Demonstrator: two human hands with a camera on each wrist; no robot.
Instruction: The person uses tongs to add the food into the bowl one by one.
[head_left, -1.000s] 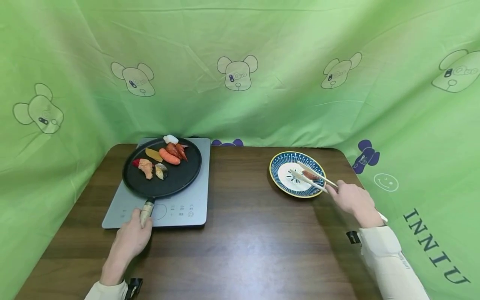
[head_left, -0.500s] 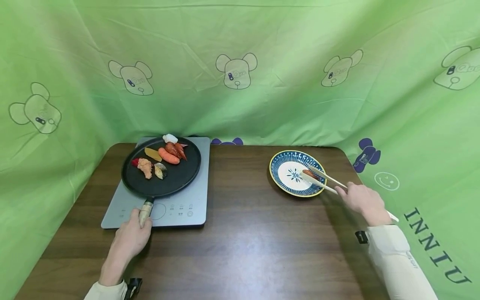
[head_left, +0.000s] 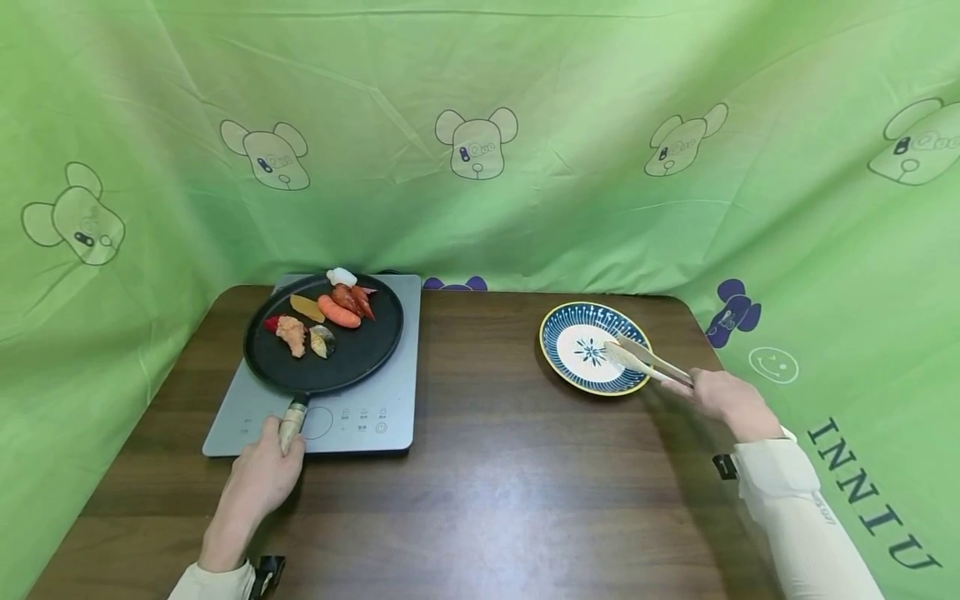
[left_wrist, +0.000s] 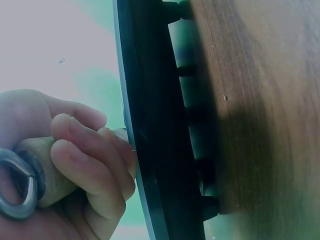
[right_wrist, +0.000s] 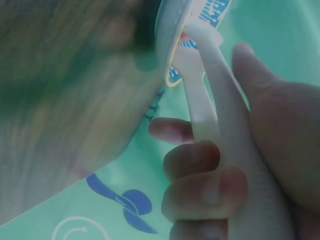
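Observation:
My left hand (head_left: 264, 477) grips the handle (head_left: 292, 425) of a flat black pan (head_left: 352, 358) on the induction cooker. The left wrist view shows fingers curled round that handle, with a metal ring (left_wrist: 22, 185) at its end. Several food pieces lie in the pan, among them a sausage (head_left: 339, 312) and a yellow slice (head_left: 307, 308). At the right, my right hand (head_left: 723, 398) holds pale tongs (head_left: 652, 362), their tips over the right side of a blue-patterned plate (head_left: 562, 354). A reddish bit (right_wrist: 184, 37) shows between the tips in the right wrist view; the rest is hidden.
The grey induction cooker (head_left: 408, 367) stands at the left of the brown wooden table (head_left: 480, 467). A green printed curtain (head_left: 390, 217) hangs behind and along both sides. The plate lies near the table's back right corner.
My right hand has drawn back to the right with the tongs. Their tips have come closer together, over the reddish-brown piece that showed between them before. The left hand and pan stay put.

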